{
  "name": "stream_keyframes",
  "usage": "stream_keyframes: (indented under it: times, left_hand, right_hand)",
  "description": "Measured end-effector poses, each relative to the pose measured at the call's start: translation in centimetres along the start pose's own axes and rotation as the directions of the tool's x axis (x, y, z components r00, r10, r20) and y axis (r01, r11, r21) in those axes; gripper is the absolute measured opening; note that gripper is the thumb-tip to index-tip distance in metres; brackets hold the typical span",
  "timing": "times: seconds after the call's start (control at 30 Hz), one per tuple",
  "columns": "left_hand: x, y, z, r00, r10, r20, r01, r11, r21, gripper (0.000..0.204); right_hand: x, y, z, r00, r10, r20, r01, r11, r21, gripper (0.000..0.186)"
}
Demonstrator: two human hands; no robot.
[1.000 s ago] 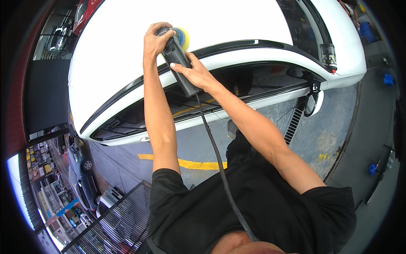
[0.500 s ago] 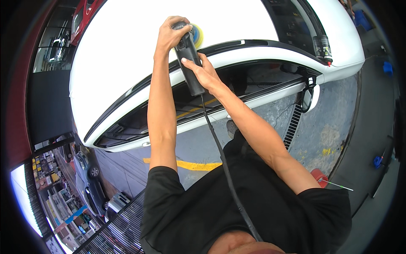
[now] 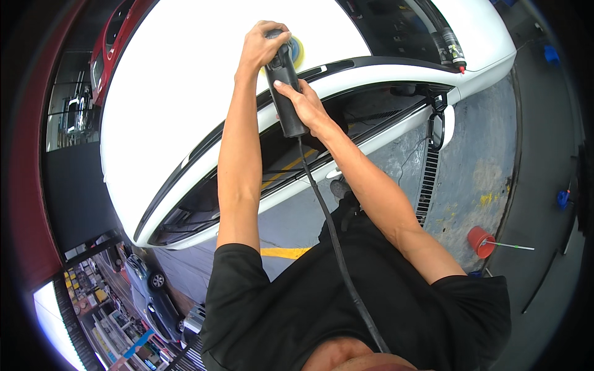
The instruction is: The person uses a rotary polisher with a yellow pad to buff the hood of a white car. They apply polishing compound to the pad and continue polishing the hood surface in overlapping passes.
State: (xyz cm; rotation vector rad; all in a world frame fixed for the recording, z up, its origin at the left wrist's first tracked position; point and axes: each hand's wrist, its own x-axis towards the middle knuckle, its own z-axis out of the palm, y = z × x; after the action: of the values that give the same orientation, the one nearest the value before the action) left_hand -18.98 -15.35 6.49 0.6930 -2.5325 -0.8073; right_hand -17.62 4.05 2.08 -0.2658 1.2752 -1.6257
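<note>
Both my hands are on a black corded polisher (image 3: 287, 102) held over the white roof (image 3: 185, 68) of a car. My left hand (image 3: 265, 44) wraps round its head at the far end. My right hand (image 3: 304, 104) grips the long body nearer to me, thumb lying along the top. A round yellow and blue polishing pad (image 3: 299, 52) shows beside the head, against the roof; the polisher hides part of it. From the near end of the polisher a black cord (image 3: 334, 238) runs back across my shirt.
A dark bottle with a red tip (image 3: 456, 52) lies by the windshield's base. The side mirror (image 3: 442, 128) juts out at the right. On the floor are a drain grate (image 3: 427, 185) and a red bucket (image 3: 479, 242) with a stick. A red car (image 3: 111, 43) stands beyond.
The view has turned and shifted, so the car sits more tilted and the red bucket shows more fully. My hands keep their hold on the polisher, which stays on the roof near its edge.
</note>
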Motion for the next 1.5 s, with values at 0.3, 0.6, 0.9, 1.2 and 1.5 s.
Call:
stream_keyframes:
  times: [0.3,0.6,0.9,1.2,1.5]
  left_hand:
    - [4.7,3.2,6.8,0.993,0.086,0.087,-0.091,0.994,0.062,0.037]
    - [8.3,6.6,12.0,0.987,0.054,0.154,-0.069,0.993,0.093,0.036]
    - [10.2,7.7,16.8,0.976,0.067,0.207,-0.095,0.987,0.127,0.038]
    - [10.7,9.4,18.6,0.968,0.075,0.242,-0.118,0.979,0.168,0.038]
    - [10.8,8.3,18.0,0.973,0.069,0.220,-0.108,0.979,0.171,0.038]
  right_hand:
    - [0.1,-2.5,-5.1,0.997,-0.024,-0.079,0.034,0.992,0.126,0.064]
    - [1.3,-4.2,-10.5,0.996,0.014,-0.091,0.001,0.987,0.159,0.056]
    - [1.6,-4.3,-14.0,0.995,0.032,-0.094,-0.004,0.959,0.282,0.055]
    - [0.9,-5.2,-15.9,0.995,0.028,-0.092,-0.004,0.966,0.258,0.059]
    - [1.1,-5.1,-15.0,0.996,0.012,-0.093,0.013,0.964,0.264,0.053]
